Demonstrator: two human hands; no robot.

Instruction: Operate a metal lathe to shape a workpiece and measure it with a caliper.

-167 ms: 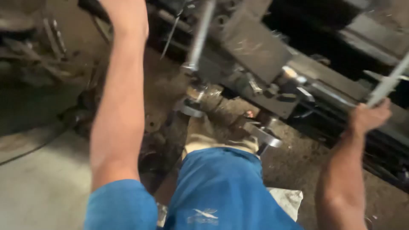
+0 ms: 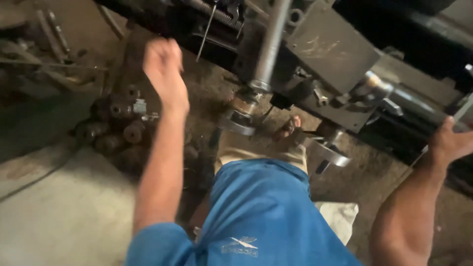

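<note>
Your left hand [image 2: 165, 74] hangs in the upper left of the frame with its fingers loosely curled. It has hold of nothing and touches nothing, with the dark, greasy machine body [image 2: 325, 54] just beyond it. Your right hand [image 2: 451, 143], at the right edge, is wrapped on a pale metal bar [image 2: 465, 111] that runs out of the frame; the grip looks closed around it, though the fingers are partly hidden.

As I judge it, you are bracing on the bar while the free hand works toward the machine. The closest thing to take hold of is the long grey steel shaft [image 2: 271, 44] at top centre, which needs a reach up and to the right.

Below the left hand, a cluster of rusty short steel cylinders [image 2: 116, 128] lies on the dirty floor [image 2: 59, 212]. Shiny metal clamps [image 2: 330, 152] sit under the machine, beside your foot [image 2: 290, 128]. Your blue-clad knee [image 2: 266, 207] fills the lower centre, crowding the space between both arms.
</note>
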